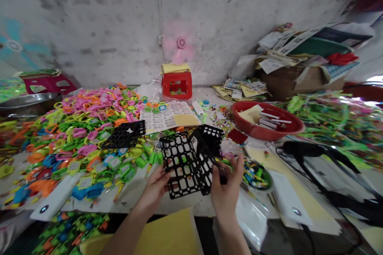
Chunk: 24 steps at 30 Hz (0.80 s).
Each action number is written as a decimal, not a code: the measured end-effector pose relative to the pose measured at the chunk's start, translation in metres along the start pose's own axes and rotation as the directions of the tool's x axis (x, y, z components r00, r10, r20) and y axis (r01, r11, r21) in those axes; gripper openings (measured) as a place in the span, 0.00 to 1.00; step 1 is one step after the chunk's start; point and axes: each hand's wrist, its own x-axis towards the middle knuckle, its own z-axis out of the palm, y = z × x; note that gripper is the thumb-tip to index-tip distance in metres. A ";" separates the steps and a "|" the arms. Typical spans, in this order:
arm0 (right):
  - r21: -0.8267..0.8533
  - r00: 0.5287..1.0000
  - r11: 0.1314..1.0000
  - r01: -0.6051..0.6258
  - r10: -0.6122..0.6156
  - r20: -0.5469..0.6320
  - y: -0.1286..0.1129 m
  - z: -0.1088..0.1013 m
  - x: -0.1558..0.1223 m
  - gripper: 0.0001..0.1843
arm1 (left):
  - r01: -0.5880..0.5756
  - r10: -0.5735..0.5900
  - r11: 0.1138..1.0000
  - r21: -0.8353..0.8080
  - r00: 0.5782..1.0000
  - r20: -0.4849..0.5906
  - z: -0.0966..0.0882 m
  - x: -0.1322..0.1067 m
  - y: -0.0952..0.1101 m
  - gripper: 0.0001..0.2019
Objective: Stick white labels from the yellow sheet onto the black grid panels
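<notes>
My left hand [156,187] pinches the lower left edge of a black plastic grid tray [181,163], tilted up above the front of the table. On the other side, my right hand [226,187] is closed at the edge of a second black grid piece [205,163], its thumb and fingers curled; the exact grip is partly hidden. The two pieces meet or overlap in the middle. Behind them stands another black lattice part [214,137]. A further black grid tray [125,134] lies on a heap of colourful plastic toy watches [89,139] to the left.
Printed sheets [158,117] lie behind the trays. A red basin [269,121] holds papers and white strips. Nearer stands a bowl of small coloured pieces [257,177], beside a white device [290,197] and black straps [323,167]. A pink fan [180,43] sits above a red stool [176,83].
</notes>
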 end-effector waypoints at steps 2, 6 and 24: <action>0.116 0.985 0.979 -0.165 0.170 -0.029 -0.001 -0.002 0.006 0.43 | 0.003 -0.002 1.000 -0.025 1.000 0.013 -0.007 -0.003 0.002 0.25; 0.124 0.982 0.976 -0.182 0.186 -0.024 -0.008 -0.001 0.007 0.44 | 0.027 -0.021 0.997 -0.070 0.997 0.079 -0.012 -0.004 0.003 0.23; 0.090 0.970 0.967 -0.238 0.242 -0.036 -0.007 0.009 -0.004 0.44 | 0.097 -0.083 0.987 -0.124 0.990 0.116 -0.015 -0.011 -0.004 0.25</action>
